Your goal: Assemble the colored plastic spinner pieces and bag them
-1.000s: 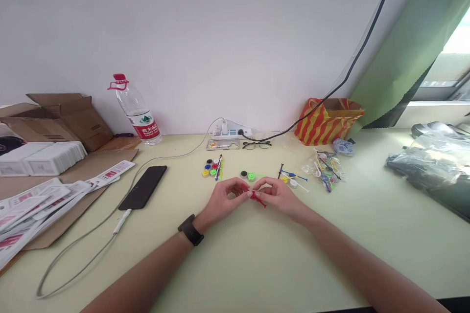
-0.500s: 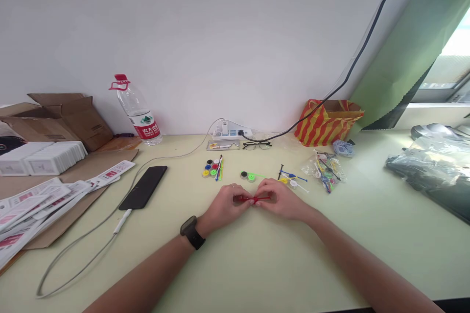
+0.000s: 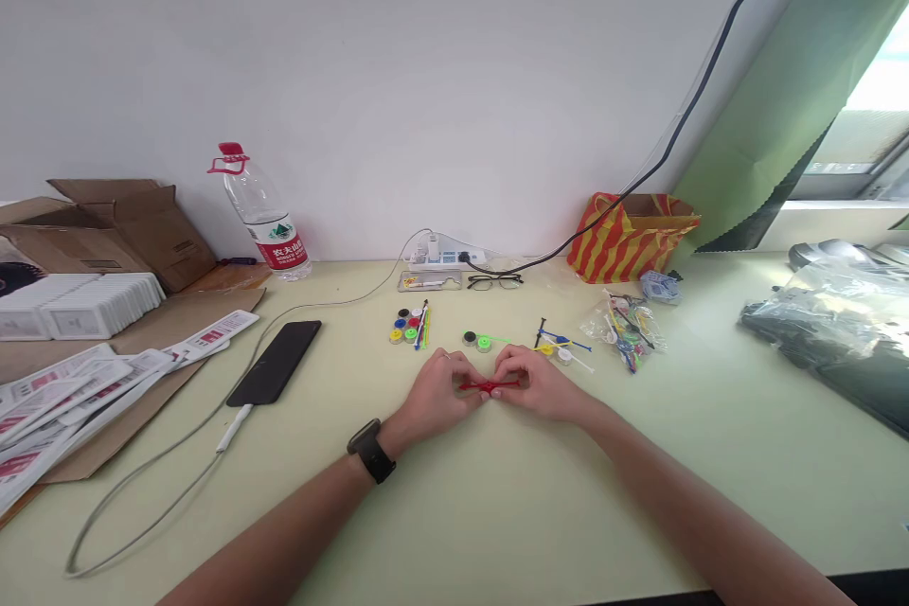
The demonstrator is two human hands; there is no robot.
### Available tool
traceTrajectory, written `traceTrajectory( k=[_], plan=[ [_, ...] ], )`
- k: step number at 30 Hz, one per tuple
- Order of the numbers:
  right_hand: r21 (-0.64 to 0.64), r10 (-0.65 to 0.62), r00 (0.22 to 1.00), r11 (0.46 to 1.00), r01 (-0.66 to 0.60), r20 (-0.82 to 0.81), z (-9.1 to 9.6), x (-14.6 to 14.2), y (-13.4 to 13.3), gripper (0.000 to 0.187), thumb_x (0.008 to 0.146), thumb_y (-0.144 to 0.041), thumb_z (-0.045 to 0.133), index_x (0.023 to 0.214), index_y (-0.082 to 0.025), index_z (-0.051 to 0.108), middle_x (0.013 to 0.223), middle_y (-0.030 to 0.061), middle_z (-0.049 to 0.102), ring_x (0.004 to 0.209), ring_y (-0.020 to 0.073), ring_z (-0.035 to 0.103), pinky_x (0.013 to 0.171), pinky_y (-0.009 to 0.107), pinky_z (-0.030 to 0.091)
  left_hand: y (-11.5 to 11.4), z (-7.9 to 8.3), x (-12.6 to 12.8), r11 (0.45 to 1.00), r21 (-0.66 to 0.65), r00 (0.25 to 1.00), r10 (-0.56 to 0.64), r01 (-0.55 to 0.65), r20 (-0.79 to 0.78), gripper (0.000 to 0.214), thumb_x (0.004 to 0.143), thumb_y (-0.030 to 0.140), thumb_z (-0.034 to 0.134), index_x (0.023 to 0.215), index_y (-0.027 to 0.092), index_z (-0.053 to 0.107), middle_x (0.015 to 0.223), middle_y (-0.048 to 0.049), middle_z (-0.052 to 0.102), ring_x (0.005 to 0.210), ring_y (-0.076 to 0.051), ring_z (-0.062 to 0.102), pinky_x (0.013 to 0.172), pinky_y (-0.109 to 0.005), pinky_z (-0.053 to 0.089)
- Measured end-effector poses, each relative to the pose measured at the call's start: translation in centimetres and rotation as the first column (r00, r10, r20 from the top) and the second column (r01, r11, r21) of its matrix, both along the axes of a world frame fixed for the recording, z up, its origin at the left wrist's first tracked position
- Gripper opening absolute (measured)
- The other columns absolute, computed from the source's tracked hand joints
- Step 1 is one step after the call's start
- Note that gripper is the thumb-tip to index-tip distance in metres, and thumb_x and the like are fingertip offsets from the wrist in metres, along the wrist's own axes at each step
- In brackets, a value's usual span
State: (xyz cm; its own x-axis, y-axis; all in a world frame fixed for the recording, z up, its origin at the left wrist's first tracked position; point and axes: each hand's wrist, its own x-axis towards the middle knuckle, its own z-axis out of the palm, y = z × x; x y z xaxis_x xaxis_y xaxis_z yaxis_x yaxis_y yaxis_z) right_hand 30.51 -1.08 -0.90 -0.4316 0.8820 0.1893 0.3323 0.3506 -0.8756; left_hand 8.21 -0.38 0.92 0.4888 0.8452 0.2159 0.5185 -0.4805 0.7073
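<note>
Between my hands is a thin red plastic stick piece (image 3: 490, 386) with a thicker middle, lying roughly level just above the table. My left hand (image 3: 444, 393) pinches it from the left, and my right hand (image 3: 534, 385) pinches it from the right; the fingertips nearly meet at its middle. Fingers cover part of the piece. Just beyond my hands sit a black disc (image 3: 470, 338) and a green disc (image 3: 484, 344) with a thin green stick. Right of them lie blue, yellow, white and black sticks and discs (image 3: 563, 341).
Several coloured discs and sticks (image 3: 412, 327) lie at the back left. A clear bag of parts (image 3: 629, 331) and a striped bag (image 3: 632, 241) stand right. Glasses (image 3: 495, 282), a power strip (image 3: 447, 258), a phone (image 3: 276, 365) with a cable and a bottle (image 3: 274, 232) are around.
Both hands stay pinched on the red stick piece, with only slight finger movement; the piece looks a little flatter. The whole view has shifted slightly.
</note>
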Motion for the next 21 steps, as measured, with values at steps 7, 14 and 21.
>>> traceTrajectory(
  k=[7, 14, 21],
  plan=[
    [-0.031, 0.004, 1.0, 1.0, -0.003, 0.006, 0.0, 0.0, 0.1, 0.018, 0.083, -0.037, 0.078, 0.08, -0.02, 0.074, 0.097, 0.0031, 0.056, 0.077, 0.0143, 0.057, 0.068, 0.028, 0.05, 0.1, -0.1, 0.5, 0.999, -0.01, 0.998, 0.04, -0.041, -0.054, 0.009, 0.076, 0.032, 0.077, 0.079, 0.024, 0.076, 0.087, -0.0054, 0.073, 0.089, -0.028, 0.06, 0.079, -0.04, 0.05],
    [0.113, -0.222, 0.968, 0.972, 0.208, 0.122, 1.7, 0.4, -0.5, 0.031, 0.088, -0.047, 0.071, 0.109, -0.024, 0.073, 0.106, 0.0058, 0.064, 0.063, 0.0131, 0.051, 0.062, 0.03, 0.047, 0.0, -0.2, 0.0, 0.991, -0.078, 0.983, 0.115, -0.105, 0.144, 0.019, 0.08, 0.03, 0.073, 0.098, 0.025, 0.071, 0.106, -0.0039, 0.071, 0.1, -0.026, 0.06, 0.086, -0.038, 0.05],
    [-0.17, -0.352, 0.933, 0.917, 0.36, 0.075, 4.4, 0.0, -2.3, 0.052, 0.093, -0.064, 0.057, 0.12, -0.021, 0.071, 0.061, -0.003, 0.049, 0.052, 0.0138, 0.039, 0.049, 0.027, 0.031, 0.9, -0.6, -0.5, 0.955, -0.219, 0.906, 0.266, -0.201, 0.328, 0.02, 0.083, 0.029, 0.062, 0.099, 0.021, 0.07, 0.101, -0.0042, 0.068, 0.082, -0.02, 0.057, 0.073, -0.032, 0.046]
  ],
)
